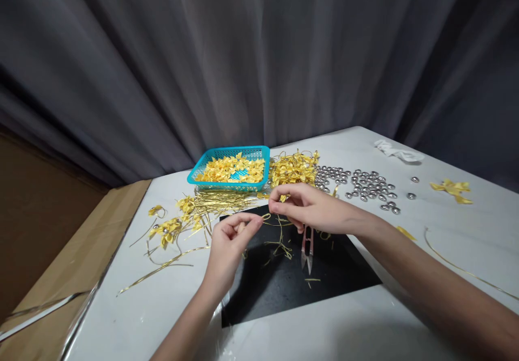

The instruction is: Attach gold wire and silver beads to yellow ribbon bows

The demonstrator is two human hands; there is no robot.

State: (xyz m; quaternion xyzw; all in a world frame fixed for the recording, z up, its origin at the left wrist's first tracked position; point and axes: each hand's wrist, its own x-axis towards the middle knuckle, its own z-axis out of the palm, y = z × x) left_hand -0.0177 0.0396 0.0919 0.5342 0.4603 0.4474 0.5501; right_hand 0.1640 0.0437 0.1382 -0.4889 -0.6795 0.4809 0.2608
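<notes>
My left hand (233, 238) is over the left part of the black mat (275, 285), thumb and forefinger pinched on one end of a thin gold cord (266, 216) bent in a small loop. Just to the right and slightly farther away, my right hand (299, 205) is closed, fingertips by the same cord; the fingers hide what exactly lies between them. Beneath my right hand, small thread snips (307, 250) rest on the mat, blades pointing toward me. Cord scraps (283, 247) lie beside them.
A blue basket (263, 180) of yellow ribbon pieces stands at the back. Gold cords (221, 201) lie before it, a pile of yellow flowers (294, 167) to its right. Silver beads (371, 184), yellow ribbon (452, 188) and a white cloth (399, 151) are at the right.
</notes>
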